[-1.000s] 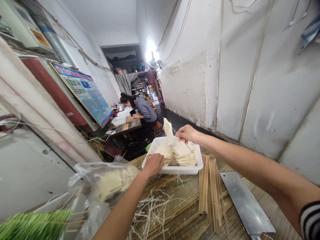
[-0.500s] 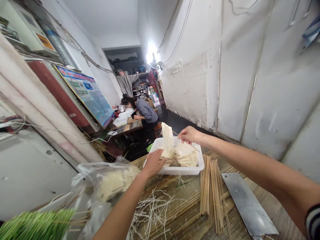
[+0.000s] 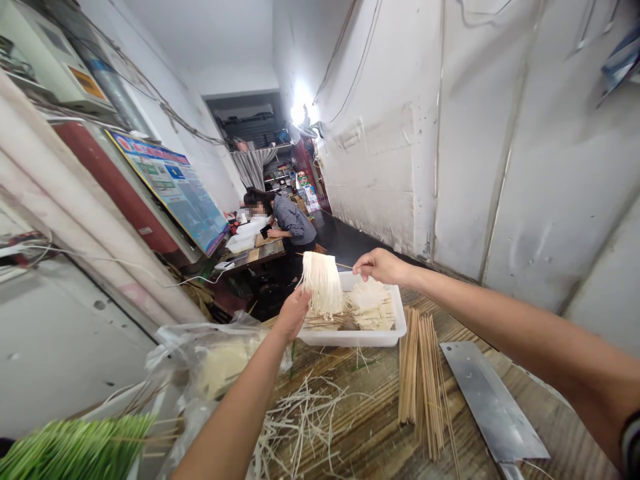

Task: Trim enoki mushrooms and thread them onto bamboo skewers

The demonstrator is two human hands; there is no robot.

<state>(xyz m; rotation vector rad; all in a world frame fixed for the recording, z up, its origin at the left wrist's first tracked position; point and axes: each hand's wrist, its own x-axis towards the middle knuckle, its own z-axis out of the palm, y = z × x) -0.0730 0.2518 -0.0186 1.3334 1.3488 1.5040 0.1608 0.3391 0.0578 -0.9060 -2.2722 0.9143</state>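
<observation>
My right hand [image 3: 382,267] pinches the end of a bamboo skewer [image 3: 345,267], held level over the tray. From that skewer hangs a flat fan of pale enoki mushrooms [image 3: 323,283]. At the fan's left edge, my left hand [image 3: 295,312] has its fingers closed on the mushroom strands; its fingertips are partly hidden. Below is a white plastic tray [image 3: 360,339], in which more skewered enoki [image 3: 373,310] lies with sticks showing.
Bundles of bare bamboo skewers [image 3: 423,380] and a cleaver [image 3: 493,400] lie on the wooden table at right. Loose enoki strands [image 3: 305,420] are scattered in front. To the left are a plastic bag [image 3: 220,367] and skewered green stalks [image 3: 75,447]. A person [image 3: 293,223] leans over a far table.
The enoki fan has come left and now hangs spread across the skewer. My left hand has risen from the tray to the fan's left edge. My right hand still holds the skewer.
</observation>
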